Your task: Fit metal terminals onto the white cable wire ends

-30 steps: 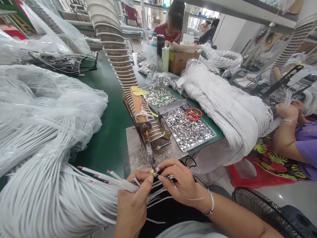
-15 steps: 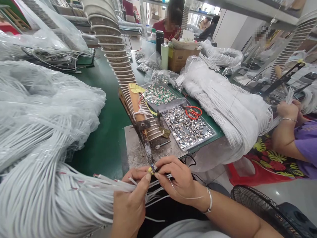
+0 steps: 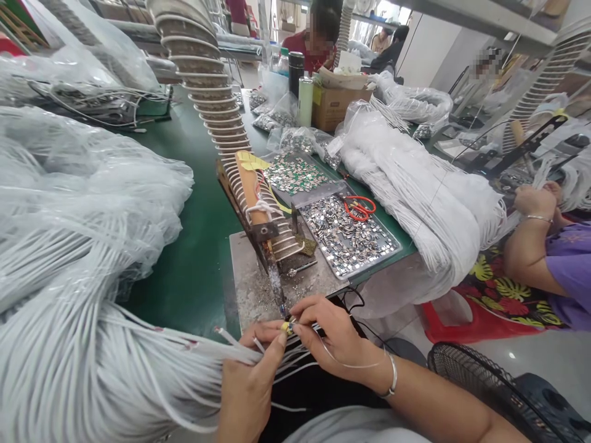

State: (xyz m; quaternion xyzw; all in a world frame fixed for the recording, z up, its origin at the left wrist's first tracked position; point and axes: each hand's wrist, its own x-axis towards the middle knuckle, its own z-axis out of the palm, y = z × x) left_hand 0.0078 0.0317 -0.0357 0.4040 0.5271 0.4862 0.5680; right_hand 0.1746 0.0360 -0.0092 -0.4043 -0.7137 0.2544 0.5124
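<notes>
My left hand (image 3: 252,375) is closed on a white cable (image 3: 237,352), with thumb and index finger pinched near the iron. Something small and yellow (image 3: 287,328) shows at those fingertips; whether it is a wrap or a part is unclear. My right hand (image 3: 330,335) is closed in a pinch beside it, with a thin solder wire (image 3: 339,362) looping from its fingers back toward the wrist. Just above both hands is the tip of a soldering iron (image 3: 277,289), clamped at a slant with its wooden handle (image 3: 252,184) upward. My fingers hide the workpiece's details.
A thick bundle of white cables (image 3: 115,363) fills the left side. Right of the iron lie a tray of small metal connectors (image 3: 341,231), red-handled scissors (image 3: 360,208) and green circuit boards (image 3: 295,172). A ribbed hose (image 3: 207,92) hangs behind. A co-worker's hands (image 3: 538,200) are at right.
Both my hands have dropped slightly away from the iron's tip, and more of the yellow piece shows between the fingers. The left hand has shifted a little to the right.
</notes>
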